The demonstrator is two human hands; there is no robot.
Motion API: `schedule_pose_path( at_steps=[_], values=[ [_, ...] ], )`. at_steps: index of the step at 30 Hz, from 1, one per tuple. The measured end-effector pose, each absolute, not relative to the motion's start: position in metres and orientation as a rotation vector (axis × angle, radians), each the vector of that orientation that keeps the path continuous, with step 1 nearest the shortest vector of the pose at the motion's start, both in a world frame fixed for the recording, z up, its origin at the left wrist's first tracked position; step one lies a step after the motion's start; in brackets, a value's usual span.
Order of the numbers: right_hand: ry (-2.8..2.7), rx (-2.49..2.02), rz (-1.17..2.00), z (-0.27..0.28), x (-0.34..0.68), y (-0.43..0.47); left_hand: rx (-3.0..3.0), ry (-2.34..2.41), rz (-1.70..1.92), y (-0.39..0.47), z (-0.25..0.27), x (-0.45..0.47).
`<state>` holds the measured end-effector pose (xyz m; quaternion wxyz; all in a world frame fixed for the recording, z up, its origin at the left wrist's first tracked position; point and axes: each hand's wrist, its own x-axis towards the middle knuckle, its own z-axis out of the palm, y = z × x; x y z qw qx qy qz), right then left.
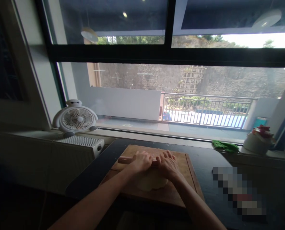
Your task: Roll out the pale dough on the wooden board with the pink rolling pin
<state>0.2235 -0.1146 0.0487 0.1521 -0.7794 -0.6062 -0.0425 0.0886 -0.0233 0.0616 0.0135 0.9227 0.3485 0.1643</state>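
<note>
A wooden rolling pin (125, 160) lies crosswise over a pale sheet of dough (152, 182) on a wooden board (181, 196). My left hand (143, 159) is closed over the pin left of its middle, and the pin's left end sticks out beyond it. On the right part of the pin rests my right hand (167, 163), its fingers bent over the wood and pointing forward. That hand hides the pin's right end. Both forearms reach in from the bottom edge, and the left one covers part of the dough.
The board stands on a dark table (89, 179). A white fan (76, 116) sits at the left by the window, above a white radiator (79, 142). On the right are a green cloth (225, 146), a white pot (257, 142) and a blurred-out object (238, 191).
</note>
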Motion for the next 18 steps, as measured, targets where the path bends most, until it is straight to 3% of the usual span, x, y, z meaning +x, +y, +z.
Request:
schedule_pose_path(
  at_steps=[7,18],
  values=[
    [-1.885,-2.032,-0.2,0.028,0.211,-0.19,2.999,0.87,0.73,-0.078,0.048,0.031],
    [-1.714,-2.169,-0.202,0.062,0.226,-0.11,2.856,1.343,0.435,0.02,0.064,0.088]
  ],
)
